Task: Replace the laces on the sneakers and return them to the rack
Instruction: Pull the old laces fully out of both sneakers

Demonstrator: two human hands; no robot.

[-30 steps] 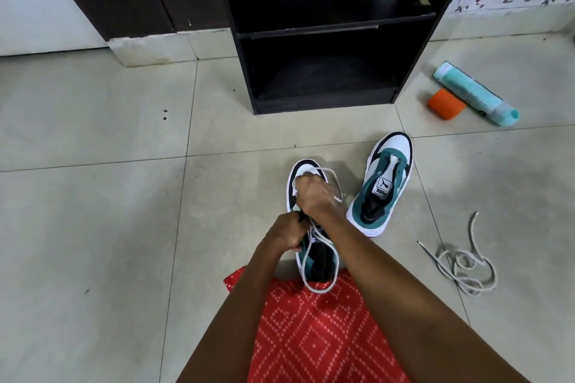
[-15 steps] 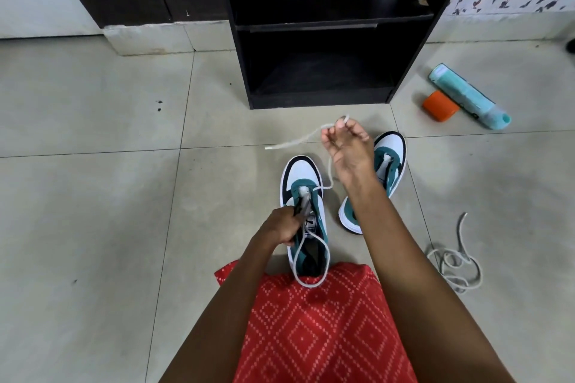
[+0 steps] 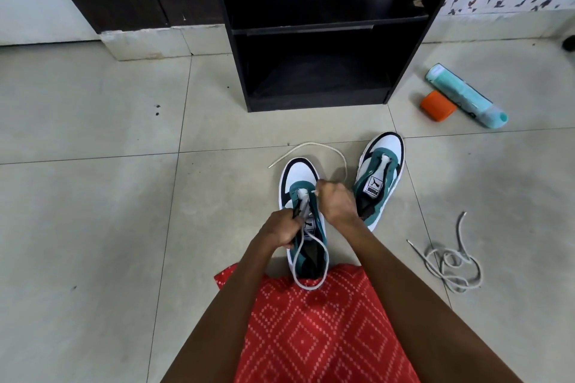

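**Back down to the eyelets after one pull**

Brings the right hand (image 3: 337, 200) down from the high pull of half a second ago, back onto the near sneaker (image 3: 298, 176), just beside the lowest eyelets. Keeps its fingers curled in a fist and pinching the white lace (image 3: 311, 144) close to the tip, which sticks out a little toward the tongue. Lets the slack fall: no more stretched in the air, lies now as an open arc on the floor tiles (image 3: 93, 196) in front of the toe and runs back into the fist. Grips with the left hand (image 3: 280, 228) the eyelet edge of the same sneaker, fingers closed on it, as before. Leaves a long loop of this lace over the heel opening, down onto the red cloth (image 3: 311, 336).

Means, probably, one eyelet passed and the next threading about to start; seems only the lowest holes done, so most of the lacing remains. Leaves the second sneaker (image 3: 381, 174) just to the right, seemingly without lace, the loose laces (image 3: 448, 264) well apart on the tiles, and nothing yet returned to the black rack (image 3: 311, 40) beyond.
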